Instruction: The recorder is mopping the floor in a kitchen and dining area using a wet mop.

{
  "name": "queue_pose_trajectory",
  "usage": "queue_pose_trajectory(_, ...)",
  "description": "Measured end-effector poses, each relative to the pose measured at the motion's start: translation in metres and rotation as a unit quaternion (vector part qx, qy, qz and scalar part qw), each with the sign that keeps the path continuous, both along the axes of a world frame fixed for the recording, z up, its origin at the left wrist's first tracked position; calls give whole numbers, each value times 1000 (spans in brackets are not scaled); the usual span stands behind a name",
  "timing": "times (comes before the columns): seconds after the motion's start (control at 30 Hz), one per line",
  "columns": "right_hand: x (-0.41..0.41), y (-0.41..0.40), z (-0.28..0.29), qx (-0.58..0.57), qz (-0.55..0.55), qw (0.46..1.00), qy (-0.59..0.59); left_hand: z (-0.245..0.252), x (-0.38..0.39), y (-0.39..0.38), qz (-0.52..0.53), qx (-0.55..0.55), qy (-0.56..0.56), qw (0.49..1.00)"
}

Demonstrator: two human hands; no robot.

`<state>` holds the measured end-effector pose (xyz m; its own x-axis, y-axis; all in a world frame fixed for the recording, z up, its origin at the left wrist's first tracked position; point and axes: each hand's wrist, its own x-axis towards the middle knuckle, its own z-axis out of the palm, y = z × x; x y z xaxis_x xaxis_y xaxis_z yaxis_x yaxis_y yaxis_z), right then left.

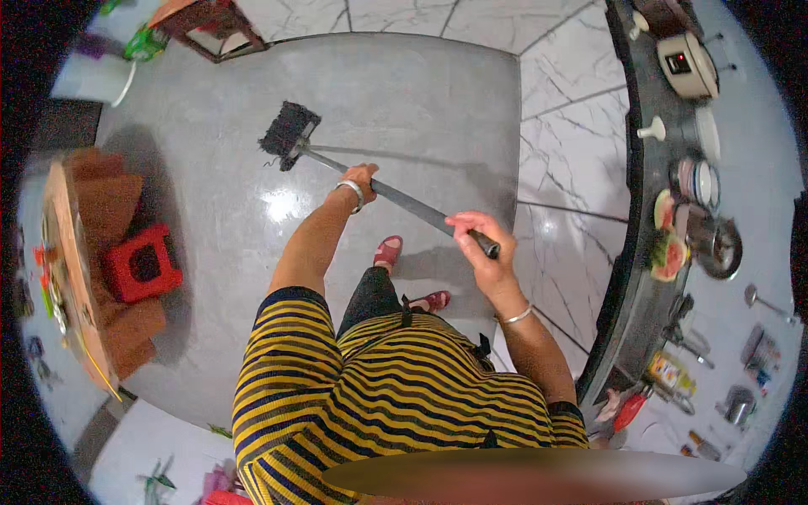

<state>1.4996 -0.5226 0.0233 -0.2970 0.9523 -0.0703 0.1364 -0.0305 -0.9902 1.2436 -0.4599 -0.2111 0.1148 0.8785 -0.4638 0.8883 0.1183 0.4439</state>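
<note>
A mop [404, 201] with a long grey handle slants across the view in front of me. Its dark, shaggy rectangular head [290, 132] rests on the grey floor [404, 88], with a loose strand at the near side. My left hand [363, 180], a bangle at its wrist, is wrapped around the handle partway down. Higher up, my right hand [483, 246] grips the handle close to its black end, and the tip of that end pokes out past the fingers. My feet, in red sandals [388, 250], stand below the handle.
A wooden table [76, 271] stands at the left, with a red plastic stool [145, 264] beside it. Along the right runs a dark counter [650, 170] with bowls, cut watermelon [670, 257] and a rice cooker [688, 66]. A wooden stool [211, 31] is at the far left.
</note>
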Motion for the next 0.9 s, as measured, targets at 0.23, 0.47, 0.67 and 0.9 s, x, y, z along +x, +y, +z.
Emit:
queue_pose_trajectory(0.23, 53, -52, 28, 11, -155, 985, -77, 11, 102, 24, -212, -40, -29, 976)
queue_pose_trajectory(0.47, 105, -185, 101, 22, -380, 914, -139, 43, 266, -78, -475, -115, -136, 862)
queue_pose_trajectory(0.67, 120, -280, 140, 101, -502, 854, -90, 22, 368, -257, -577, -102, -267, 765)
queue_pose_trajectory(0.9, 128, -355, 177, 154, -474, 859, -118, 106, 366, -323, -662, -109, -308, 675)
